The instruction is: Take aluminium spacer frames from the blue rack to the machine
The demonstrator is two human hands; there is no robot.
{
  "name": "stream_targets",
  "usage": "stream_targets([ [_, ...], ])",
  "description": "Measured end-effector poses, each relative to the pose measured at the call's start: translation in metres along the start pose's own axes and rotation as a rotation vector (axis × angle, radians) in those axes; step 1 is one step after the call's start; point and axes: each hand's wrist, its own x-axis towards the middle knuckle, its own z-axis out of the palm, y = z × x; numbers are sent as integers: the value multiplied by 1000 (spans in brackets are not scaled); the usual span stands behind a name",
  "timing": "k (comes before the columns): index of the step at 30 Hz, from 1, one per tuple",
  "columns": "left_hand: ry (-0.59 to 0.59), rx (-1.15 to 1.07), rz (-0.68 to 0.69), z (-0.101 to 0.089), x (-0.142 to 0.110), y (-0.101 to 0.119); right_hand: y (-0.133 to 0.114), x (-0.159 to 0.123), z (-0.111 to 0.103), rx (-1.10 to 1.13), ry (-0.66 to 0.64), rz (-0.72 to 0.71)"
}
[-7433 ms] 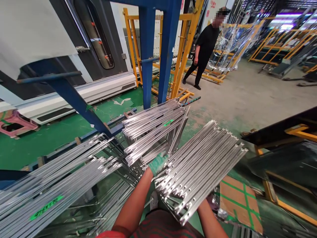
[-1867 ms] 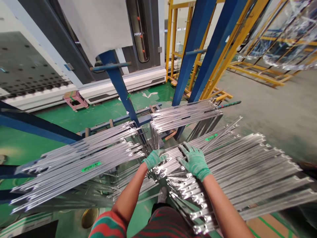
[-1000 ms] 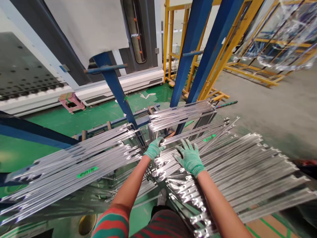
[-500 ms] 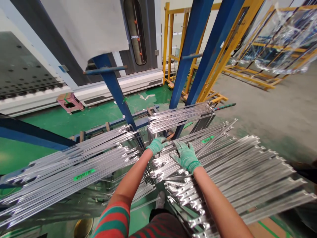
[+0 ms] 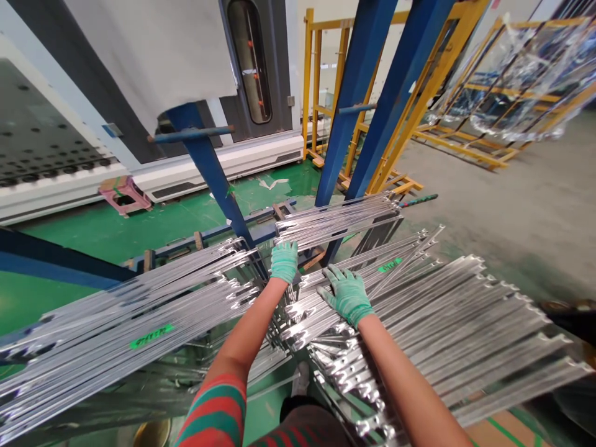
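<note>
Both my hands wear green knit gloves. My left hand point(image 5: 284, 261) reaches forward to the near corner of the far bundle of shiny aluminium frames point(image 5: 339, 218), fingers bent against its end. My right hand point(image 5: 347, 293) lies flat and spread on the middle stack of frames point(image 5: 400, 264), which carries a green label. A wide stack of frames point(image 5: 465, 329) fans out to the right, below my right forearm. Another long bundle point(image 5: 121, 316) with a green label stretches to the left.
Blue steel rack posts point(image 5: 367, 105) rise just behind the frames. Yellow racks point(image 5: 321, 81) and plastic-wrapped glass racks point(image 5: 512, 81) stand beyond. A large white and grey machine point(image 5: 139, 74) fills the left. A pink stool point(image 5: 123, 192) sits on the green floor; grey concrete lies at right.
My left hand has moved forward from the middle stack up to the end of the far bundle. My right hand has slid slightly back and stays flat on the middle stack.
</note>
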Motion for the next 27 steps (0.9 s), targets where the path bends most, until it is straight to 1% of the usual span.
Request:
stream_targets([
  [4, -5, 12, 17, 7, -1, 7, 0, -1, 1, -7, 5, -5],
  [11, -18, -19, -6, 3, -2, 7, 0, -2, 1, -6, 6, -8],
  [13, -42, -53, -1, 5, -3, 9, 0, -3, 0, -4, 3, -9],
  [16, -118, -134, 10, 11, -7, 13, -1, -4, -2, 1, 4, -5],
  [18, -163, -210, 41, 13, -10, 12, 0, -5, -1, 6, 0, -2],
  [21, -205, -347, 130, 14, -13, 6, 1, -6, 0, 13, 8, -4],
  [24, -267, -638, 206, 16, -19, 1, 0, -2, -1, 5, 32, -5],
  [26, -299, -833, 209, 19, -23, 0, -2, 5, -2, -21, 29, 14],
  [27, -305, -888, 196, 20, -25, 0, -3, 10, -3, -36, 24, 30],
])
